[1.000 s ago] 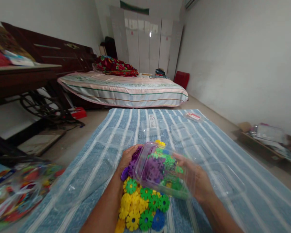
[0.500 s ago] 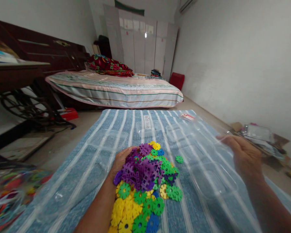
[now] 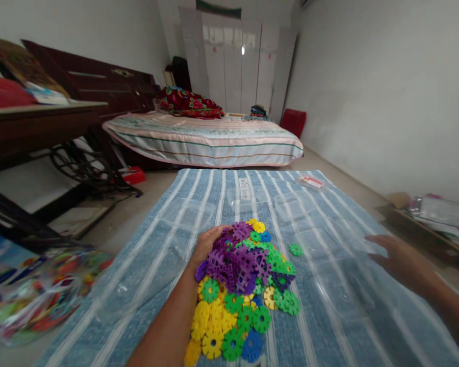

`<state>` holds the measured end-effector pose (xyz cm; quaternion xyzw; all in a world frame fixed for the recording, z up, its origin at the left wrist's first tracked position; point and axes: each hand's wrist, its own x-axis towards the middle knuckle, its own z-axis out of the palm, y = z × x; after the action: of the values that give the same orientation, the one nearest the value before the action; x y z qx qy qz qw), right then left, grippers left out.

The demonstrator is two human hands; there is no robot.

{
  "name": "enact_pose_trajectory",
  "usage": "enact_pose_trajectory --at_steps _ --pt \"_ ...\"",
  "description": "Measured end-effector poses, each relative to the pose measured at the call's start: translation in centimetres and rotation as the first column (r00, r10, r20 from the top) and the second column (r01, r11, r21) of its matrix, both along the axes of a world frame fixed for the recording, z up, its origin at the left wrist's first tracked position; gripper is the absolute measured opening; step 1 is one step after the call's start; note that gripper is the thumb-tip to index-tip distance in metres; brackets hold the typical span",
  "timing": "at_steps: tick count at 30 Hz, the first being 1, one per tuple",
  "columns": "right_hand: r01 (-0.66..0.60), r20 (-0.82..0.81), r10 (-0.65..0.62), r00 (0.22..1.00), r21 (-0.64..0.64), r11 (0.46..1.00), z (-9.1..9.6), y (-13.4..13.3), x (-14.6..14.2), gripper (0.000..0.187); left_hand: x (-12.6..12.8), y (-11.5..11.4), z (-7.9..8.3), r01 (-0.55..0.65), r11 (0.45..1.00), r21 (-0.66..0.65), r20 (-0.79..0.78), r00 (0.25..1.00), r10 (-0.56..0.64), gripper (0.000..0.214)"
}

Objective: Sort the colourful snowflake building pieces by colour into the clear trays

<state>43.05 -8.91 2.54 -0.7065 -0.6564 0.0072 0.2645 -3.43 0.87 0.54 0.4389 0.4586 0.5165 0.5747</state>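
My left hand [image 3: 206, 247] curves against the left and far side of a heap of purple lattice-shaped plastic pieces [image 3: 237, 260]; the pieces hide most of its fingers. Round notched plastic discs lie about the heap: yellow discs [image 3: 210, 323] in front, green discs [image 3: 262, 318] to the right, and a blue disc [image 3: 251, 346] at the near edge. One green disc [image 3: 296, 249] lies apart on the cloth. My right hand [image 3: 396, 257] is over the right side, thumb and fingers apart, holding nothing. Close to it is a clear plastic container [image 3: 342, 288].
More clear containers [image 3: 187, 213] stand across the blue striped cloth [image 3: 160, 265]. A small red-and-white packet [image 3: 311, 182] lies at the far right corner. On the floor are a bag of colourful pieces [image 3: 42, 306] at left and a box of odds and ends [image 3: 436, 219] at right.
My right hand has let go of the clear plastic it held raised and has moved lower and to the right. The left hand stays at the heap. The view has turned slightly left.
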Motion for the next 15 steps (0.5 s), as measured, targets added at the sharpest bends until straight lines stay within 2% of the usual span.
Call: enact_pose_trajectory --at_steps 2,4,6,8,10,12,15 --pt "-0.078 -0.226 0.085 0.971 0.038 0.996 1.3 -2.2 -5.5 0.041 0.1 0.0 0.0 -0.007 1.0 -0.011 -0.023 1.0 0.007 0.048" --pt "-0.196 -0.469 0.176 0.865 0.006 0.981 1.9 -4.1 -12.0 0.038 0.2 0.0 0.0 -0.017 1.0 -0.001 -0.069 0.997 0.017 0.049" --pt "-0.345 -0.616 0.242 0.749 -0.051 0.937 1.3 -5.2 -17.7 0.05 0.0 0.0 0.0 -0.027 0.999 0.027 -0.145 0.989 0.031 0.049" --pt "-0.337 -0.667 0.21 0.715 -0.065 0.939 -0.3 -5.3 -21.5 0.068 -0.2 -0.2 0.1 -0.016 0.999 0.049 -0.235 0.972 0.027 0.048" --pt "-0.298 -0.68 0.175 0.712 -0.066 0.952 -2.3 -4.6 -23.1 0.082 -0.6 -0.6 0.3 0.004 0.999 0.053 -0.29 0.957 0.012 0.047" --pt "-0.296 -0.676 0.175 0.716 -0.066 0.953 -3.8 -3.5 -23.3 0.089 -0.9 -1.3 0.6 0.019 0.998 0.053 -0.311 0.95 -0.001 0.044" --pt "-0.359 -0.644 0.235 0.728 -0.066 0.931 -4.8 -1.8 -22.8 0.091 -1.3 -2.7 1.2 0.012 0.998 0.064 -0.363 0.932 0.012 0.039"
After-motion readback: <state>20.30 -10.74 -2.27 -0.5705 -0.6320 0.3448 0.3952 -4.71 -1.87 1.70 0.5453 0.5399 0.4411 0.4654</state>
